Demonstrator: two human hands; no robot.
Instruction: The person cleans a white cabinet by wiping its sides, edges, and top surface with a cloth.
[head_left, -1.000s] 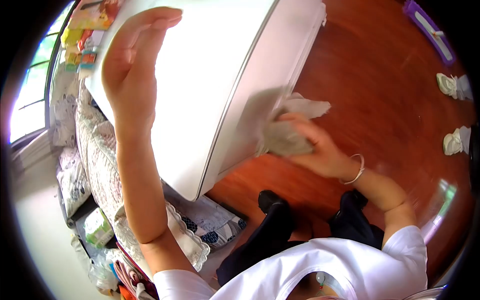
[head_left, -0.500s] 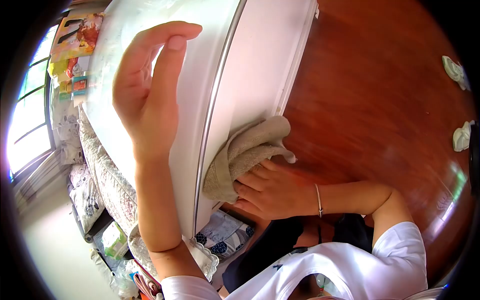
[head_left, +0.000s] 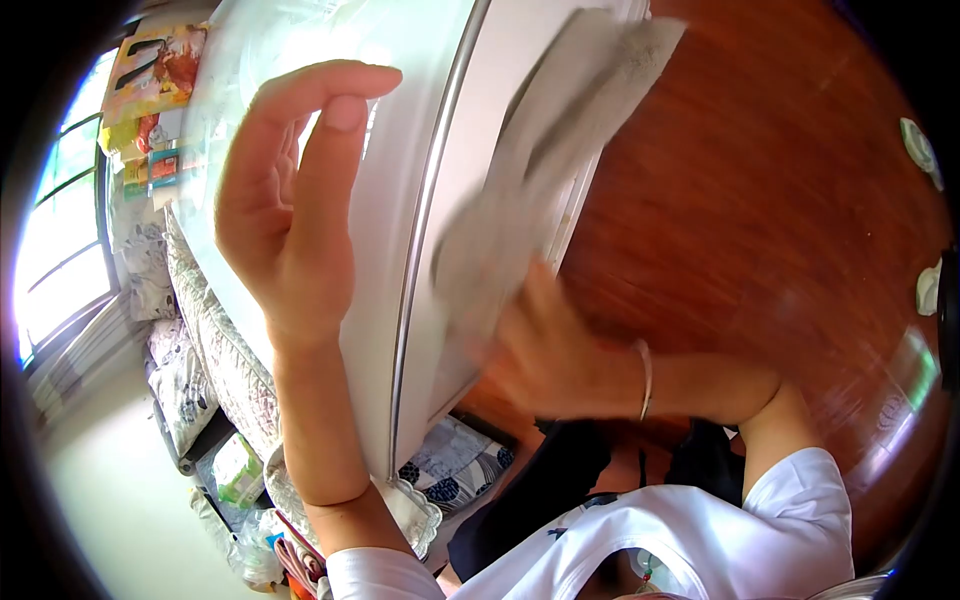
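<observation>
My left hand (head_left: 285,215) hovers over or rests on the glossy white top (head_left: 385,180) of a piece of furniture; which of these I cannot tell. Its fingers are loosely curled, with a gap between them and the thumb and nothing inside. Lower down, my right hand (head_left: 555,350), with a bracelet on the wrist, is smeared by motion at the near end of a grey-beige cloth (head_left: 580,100). The cloth stretches up along the white side panel (head_left: 500,60), past the metal edge strip, its far end overhanging the floor side. My right fingertips are blurred against it.
Reddish wooden floor (head_left: 760,220) spreads to the right, with white objects (head_left: 922,150) at its far edge. Left of the furniture are a quilted bed cover (head_left: 215,320), a window (head_left: 65,240) and a colourful picture box (head_left: 155,70). Patterned fabric (head_left: 455,460) lies below the panel.
The cloth, bunched under my right hand before, is now swung out long and upward along the panel. My right hand has shifted slightly up. My left hand has barely moved.
</observation>
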